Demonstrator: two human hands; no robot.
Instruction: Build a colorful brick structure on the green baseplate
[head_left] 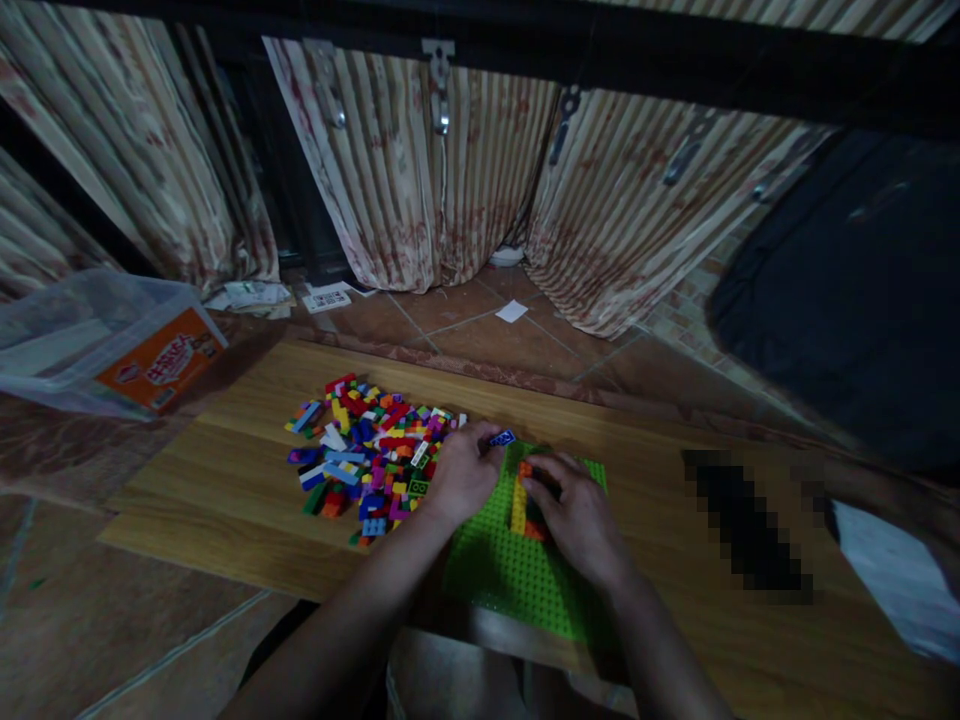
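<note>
While both of my hands work over the green baseplate (495, 570), the left hand (463, 478) is closed to a pinch, with thumb and forefinger clamped on a small blue brick (502, 438) and the other fingers curled in. The blue brick is held just above the far left corner of the baseplate, clear of its studs.

The right hand (579, 520) lies palm down on the baseplate with its fingers bent onto the bricks already seated there. I cannot tell whether it grips one of them or only presses on them.

- Seated bricks: a yellow row (518, 505) runs with its long axis away from me, toward the far edge. An orange brick (526, 468) sits at its far end, just beside the right fingertips.
- Key relation: the blue brick lies beyond and slightly left of the orange brick, near it but apart. The left hand is the nearer hand to both the blue brick and the supply.
- Supply: a pile of loose bricks (367, 455) lies on the table (225, 480), touching the left side of the left hand.

A clear plastic tub (105, 350) with an orange label stands off the table to the far left, well apart.
</note>
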